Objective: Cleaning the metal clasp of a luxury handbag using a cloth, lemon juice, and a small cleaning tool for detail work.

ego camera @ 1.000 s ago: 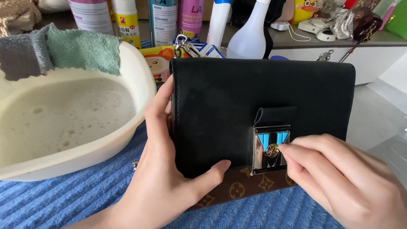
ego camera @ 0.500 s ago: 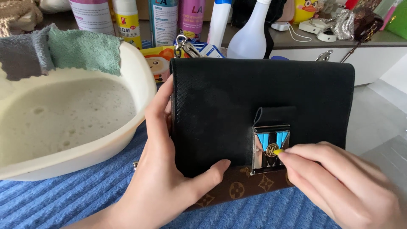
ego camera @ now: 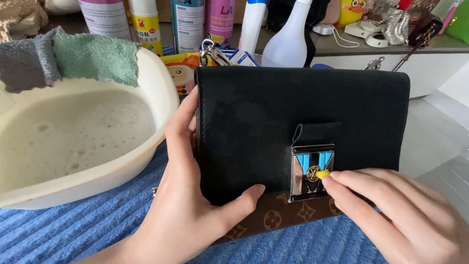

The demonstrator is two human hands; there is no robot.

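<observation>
Yellow tip point(ego camera: 323, 174) now nearer clasp point(ego camera: 312, 172) centre

Along the back edge in front of you, left to right:

- a white cylindrical bottle with a pink-banded label point(ego camera: 101, 17)
- a slim white bottle with a yellow and red label point(ego camera: 145, 24)
- a blue and white labelled can point(ego camera: 188, 24)
- a pink labelled can point(ego camera: 220, 22)

Behind your black bag:

- an orange cartoon-printed pack point(ego camera: 181, 73)
- a small blue and white carton point(ego camera: 242, 56) just beside it

Blue ribbed cloth point(ego camera: 73, 230) underfoot, white low cabinet point(ego camera: 430, 68) behind, pale grey floor point(ego camera: 435, 142), soft daylight
</observation>
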